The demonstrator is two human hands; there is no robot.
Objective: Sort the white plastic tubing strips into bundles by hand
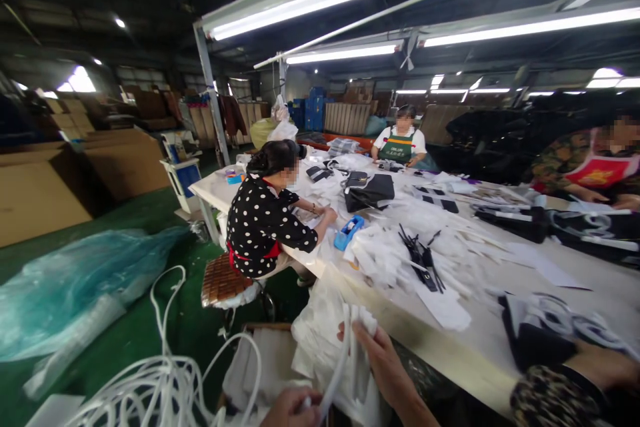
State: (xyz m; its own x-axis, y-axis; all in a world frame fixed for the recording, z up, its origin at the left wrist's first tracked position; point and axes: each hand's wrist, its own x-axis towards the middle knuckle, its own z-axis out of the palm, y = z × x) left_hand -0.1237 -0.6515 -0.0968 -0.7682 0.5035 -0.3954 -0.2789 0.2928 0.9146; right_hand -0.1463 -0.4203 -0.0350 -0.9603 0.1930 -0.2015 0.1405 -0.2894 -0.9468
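Observation:
My left hand (291, 409) sits at the bottom edge, closed around a white cord (334, 373) that runs up to my right hand (381, 361). My right hand pinches the folded upper ends of the white cord (361, 324), just off the near edge of the long white table (465, 353). More of the same cord lies in loose coils (160, 380) on the green floor to my left. White bags (320, 327) hang below my hands.
A person in a polka-dot top (263, 220) sits on a stool at the table beside a blue tape dispenser (349, 231). Two more people sit at the far side. A patterned sleeve (555, 397) rests at the near right. Black bags, white paper and cardboard boxes (45, 190) surround us.

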